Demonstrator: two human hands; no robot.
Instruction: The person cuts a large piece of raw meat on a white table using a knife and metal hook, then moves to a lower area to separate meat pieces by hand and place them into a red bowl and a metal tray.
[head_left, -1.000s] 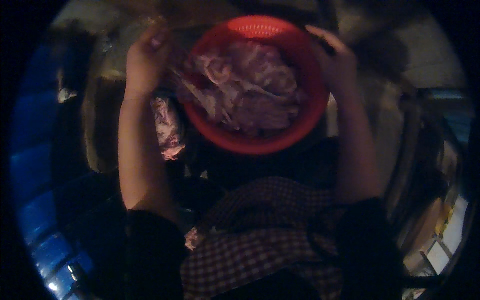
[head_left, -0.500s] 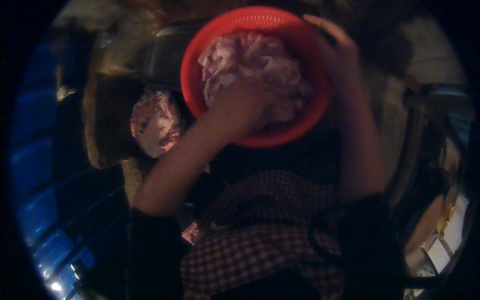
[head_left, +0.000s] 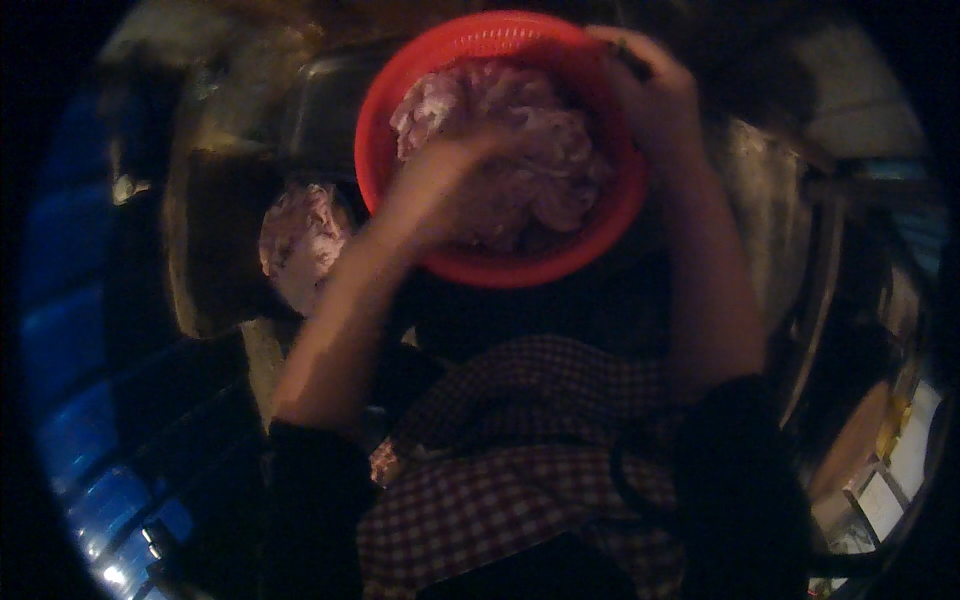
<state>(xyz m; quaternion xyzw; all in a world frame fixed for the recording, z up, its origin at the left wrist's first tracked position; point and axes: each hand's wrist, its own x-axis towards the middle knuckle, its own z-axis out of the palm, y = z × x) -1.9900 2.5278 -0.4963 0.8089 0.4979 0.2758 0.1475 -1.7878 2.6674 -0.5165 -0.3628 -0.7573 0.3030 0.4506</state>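
Note:
A red plastic colander point(head_left: 400, 255) with a slotted wall is filled with pale pink, raw-looking pieces of meat point(head_left: 560, 165). My left hand point(head_left: 455, 175) reaches over its near left rim into the meat. Motion and dim light smear the fingers, so I cannot tell how they are closed. On the far right side, my right hand point(head_left: 660, 100) grips the rim of the colander, its fingers hooked over the edge. Left of the colander, beside my left forearm, lies a roundish heap of similar pink and white meat point(head_left: 305, 240).
A dark container with a pale edge point(head_left: 180, 290) stands at the left. Behind it is a dark tray point(head_left: 330, 100). Blue panels point(head_left: 65, 330) run along the left side. A checked apron point(head_left: 500, 500) covers my front. A round brown object point(head_left: 855, 440) stands at the lower right.
My left hand has moved slightly left and back within the meat, which has shifted. The colander and my right hand have moved a little to the left.

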